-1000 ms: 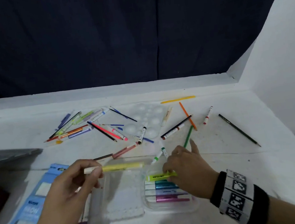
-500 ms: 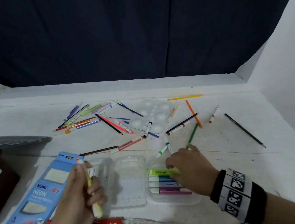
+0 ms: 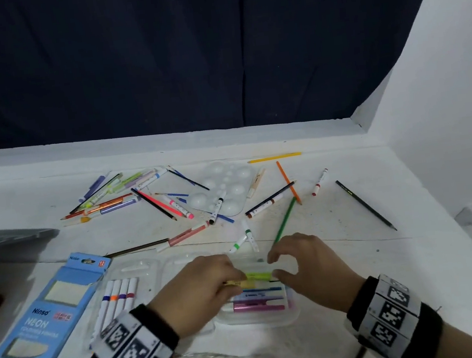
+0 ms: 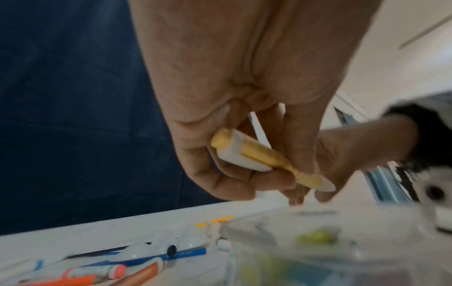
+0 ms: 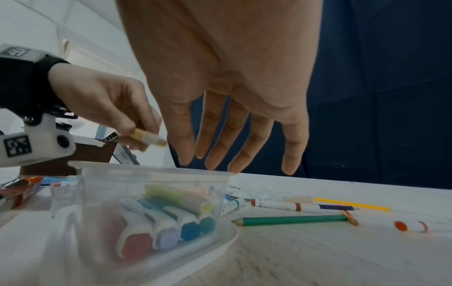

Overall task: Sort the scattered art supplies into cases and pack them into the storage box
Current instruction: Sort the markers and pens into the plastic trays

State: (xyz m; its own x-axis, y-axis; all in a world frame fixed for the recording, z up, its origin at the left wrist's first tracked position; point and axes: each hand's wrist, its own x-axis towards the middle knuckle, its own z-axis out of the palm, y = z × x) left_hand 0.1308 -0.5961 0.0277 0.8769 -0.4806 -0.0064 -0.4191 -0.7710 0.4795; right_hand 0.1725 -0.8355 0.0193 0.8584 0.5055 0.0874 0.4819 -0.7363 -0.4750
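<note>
One second back left hand (image 3: pixel 197 295) held yellow highlighter (image 4: pixel 259 156) off beside clear case (image 5: pixel 156 211); now carried over case, fingers pinching it. Right hand (image 3: pixel 307 265) hovers relaxed, fingers straight, empty. Judged: fifth highlighter about to join four in case; many loose pencils remain on tabletop (image 3: pixel 357 253)

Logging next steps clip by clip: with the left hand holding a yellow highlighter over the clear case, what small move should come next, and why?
Probably lower the yellow highlighter into the clear case beside the green one and let go. The left hand pinches it just above the case, where four highlighters already lie side by side with room at the far end, and the right hand hovers open, holding nothing.
</note>
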